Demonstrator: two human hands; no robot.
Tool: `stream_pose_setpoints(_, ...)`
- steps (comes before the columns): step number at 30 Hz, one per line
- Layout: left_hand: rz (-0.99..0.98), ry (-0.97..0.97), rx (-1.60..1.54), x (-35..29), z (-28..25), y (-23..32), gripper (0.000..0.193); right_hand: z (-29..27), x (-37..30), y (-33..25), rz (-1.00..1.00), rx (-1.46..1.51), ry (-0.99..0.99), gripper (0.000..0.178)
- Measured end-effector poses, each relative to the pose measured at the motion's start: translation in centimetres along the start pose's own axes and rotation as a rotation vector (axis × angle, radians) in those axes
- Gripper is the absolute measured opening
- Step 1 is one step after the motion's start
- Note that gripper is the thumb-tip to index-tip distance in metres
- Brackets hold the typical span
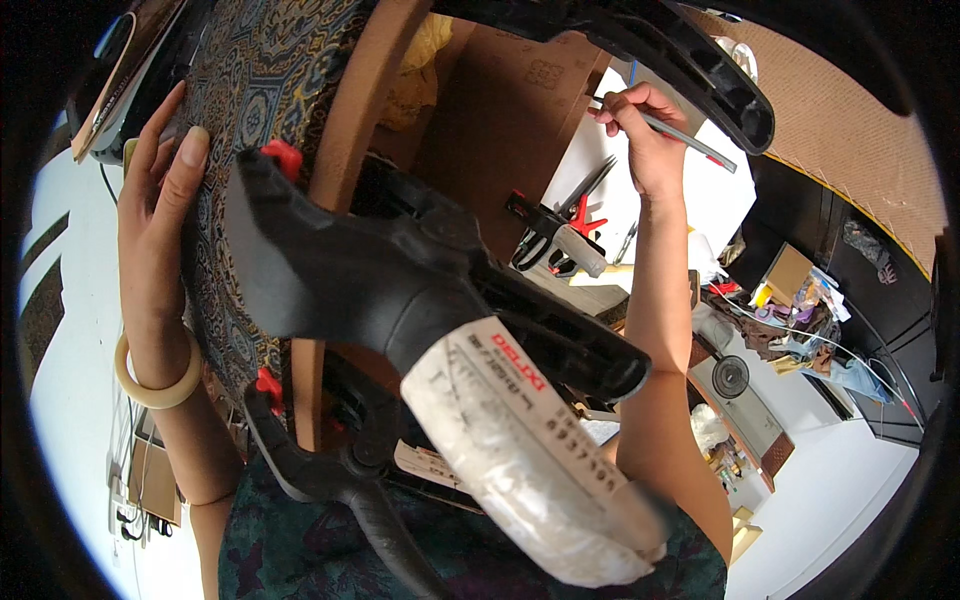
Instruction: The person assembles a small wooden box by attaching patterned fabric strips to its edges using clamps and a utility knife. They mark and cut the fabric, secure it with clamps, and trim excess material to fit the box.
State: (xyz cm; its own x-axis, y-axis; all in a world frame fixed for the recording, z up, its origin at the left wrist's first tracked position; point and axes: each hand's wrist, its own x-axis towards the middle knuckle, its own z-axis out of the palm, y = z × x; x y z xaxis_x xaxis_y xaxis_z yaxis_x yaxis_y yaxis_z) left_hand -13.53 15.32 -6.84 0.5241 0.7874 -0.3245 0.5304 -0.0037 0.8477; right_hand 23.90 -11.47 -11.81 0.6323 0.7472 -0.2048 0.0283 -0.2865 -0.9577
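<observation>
My left hand (160, 200) rests against a dark cloth-covered panel with a blue and gold pattern (255, 80), fingers extended and thumb apart. My right hand (648, 130) pinches a slim grey pen-shaped tool with a red mark (690, 140); its tip is hard to make out beside a brown board (515, 100). A curved brown strip (365, 100) runs along the panel's edge. Close in front, a large black spring clamp (340, 270) with red pads and a white-wrapped handle sits on that strip. Below it, another black clamp (300, 465) also grips the edge.
A black clamp arm (690, 70) juts in at the top. Clamps with red parts (570, 235) lie beyond, near a white surface (720, 180). Yellowish plastic (415, 75) shows behind the strip. At right, mixed clutter (800, 320) sits by a black cabinet.
</observation>
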Motion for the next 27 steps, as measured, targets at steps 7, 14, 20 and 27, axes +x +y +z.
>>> stream_pose_setpoints(7, 0.013, 0.000, 0.012, 0.05, 0.04, 0.08, 0.079, 0.07, 0.06, 0.14, -0.005, 0.023, -0.013, 0.008)
stream_pose_setpoints(14, 0.036, 0.024, 0.031, 0.21, -0.01, -0.70, 0.082, -0.08, 0.21, 0.37, 0.011, 0.035, -0.027, 0.007)
stream_pose_setpoints(20, 0.004, 0.017, 0.025, 0.04, 0.00, -0.28, 0.081, -0.23, 0.17, 0.77, 0.022, 0.025, -0.021, 0.005)
stream_pose_setpoints(27, -0.018, -0.013, -0.008, -0.06, -0.03, 0.17, 0.080, 0.04, 0.27, 0.52, 0.025, 0.024, 0.013, 0.006)
